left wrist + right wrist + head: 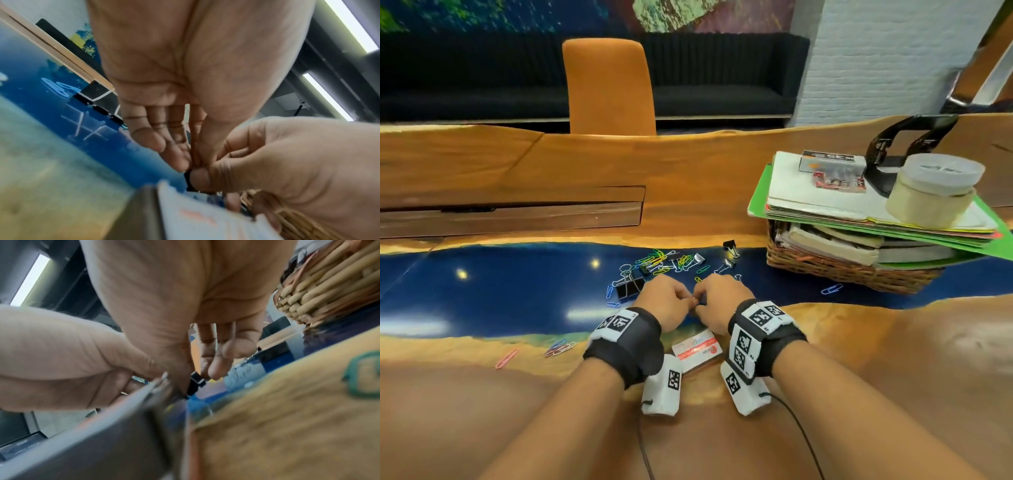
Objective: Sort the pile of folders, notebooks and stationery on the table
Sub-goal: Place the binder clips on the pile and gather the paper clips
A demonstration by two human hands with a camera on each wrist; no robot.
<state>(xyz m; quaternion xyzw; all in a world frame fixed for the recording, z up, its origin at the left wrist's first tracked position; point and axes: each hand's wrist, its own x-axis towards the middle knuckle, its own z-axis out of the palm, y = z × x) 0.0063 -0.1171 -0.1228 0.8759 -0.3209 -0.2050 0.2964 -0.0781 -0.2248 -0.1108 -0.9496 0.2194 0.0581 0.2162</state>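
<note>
Where both thumbs meet, small blk binder clip point(195, 384) pinched btwn left hand point(666, 301) & right hand point(722, 301) fingertips

Beyond the table's far edge — orange chair point(608, 85), upright, w/ dark sofa point(722, 78) behind it. White brick pillar point(876, 58) past the far right corner. Colourful mural point(585, 13) above sofa — details blurred.
</note>
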